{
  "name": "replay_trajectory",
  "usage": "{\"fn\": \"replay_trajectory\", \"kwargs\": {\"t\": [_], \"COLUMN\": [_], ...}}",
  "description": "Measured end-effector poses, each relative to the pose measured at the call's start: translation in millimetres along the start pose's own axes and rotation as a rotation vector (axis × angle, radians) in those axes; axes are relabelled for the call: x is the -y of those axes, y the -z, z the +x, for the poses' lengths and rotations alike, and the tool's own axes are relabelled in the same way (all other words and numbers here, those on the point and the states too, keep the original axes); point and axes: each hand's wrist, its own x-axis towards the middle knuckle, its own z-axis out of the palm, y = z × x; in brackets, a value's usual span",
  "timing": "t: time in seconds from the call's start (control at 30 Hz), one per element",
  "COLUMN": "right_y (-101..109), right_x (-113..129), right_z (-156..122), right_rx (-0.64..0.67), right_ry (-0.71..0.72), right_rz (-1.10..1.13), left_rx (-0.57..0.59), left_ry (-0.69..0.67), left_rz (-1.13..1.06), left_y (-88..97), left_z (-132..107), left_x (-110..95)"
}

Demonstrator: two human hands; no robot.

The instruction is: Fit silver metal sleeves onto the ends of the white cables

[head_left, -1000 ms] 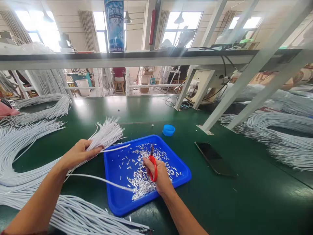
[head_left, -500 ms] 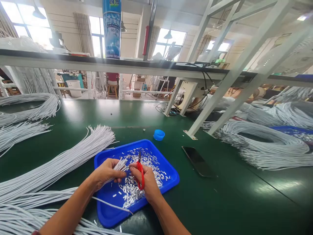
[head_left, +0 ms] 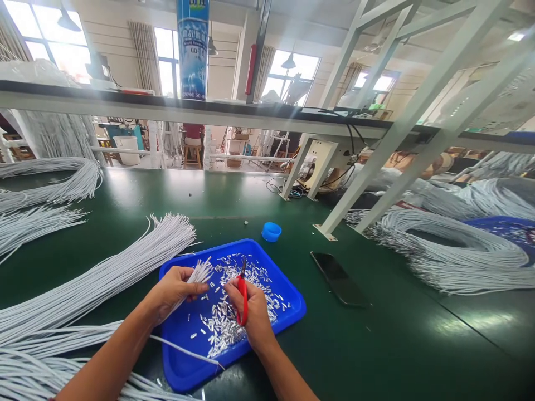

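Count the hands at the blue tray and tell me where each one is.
2. The left hand is over the tray's left side, holding white wires; the right hand is over its right side, holding red-handled scissors. Neither is hidden.

The right hand (head_left: 256, 309) partly hides the red-handled scissors (head_left: 242, 303).

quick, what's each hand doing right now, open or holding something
Left hand: closed around a small bunch of white wires.
Right hand: closed, holding red-handled scissors.
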Motion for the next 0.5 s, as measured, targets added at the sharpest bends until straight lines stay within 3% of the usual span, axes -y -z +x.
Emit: {"fn": "replay_trajectory", "kwargs": {"t": [0.13, 0.23, 0.33, 0.5], "right_y": [6, 9, 9, 7], "right_x": [1, 3, 8, 16], "right_z": [5, 4, 1, -3], "right_rx": [0.081, 0.15, 0.206, 0.275], "right_ry": [0.034, 0.106, 0.193, 0.16], "right_rz": [-0.136, -0.292, -0.462, -0.664], "left_rx": [0.013, 0.051, 0.018, -0.004], "left_ry": [0.034, 0.021, -0.018, -0.004], "left_rz": [-0.154, -0.177, -0.18, -0.206], "left_y": [3.6, 6.7, 8.5, 6.0], "left_z": [0, 0, 2, 1], "left_x": [-2, 0, 2, 0]}}
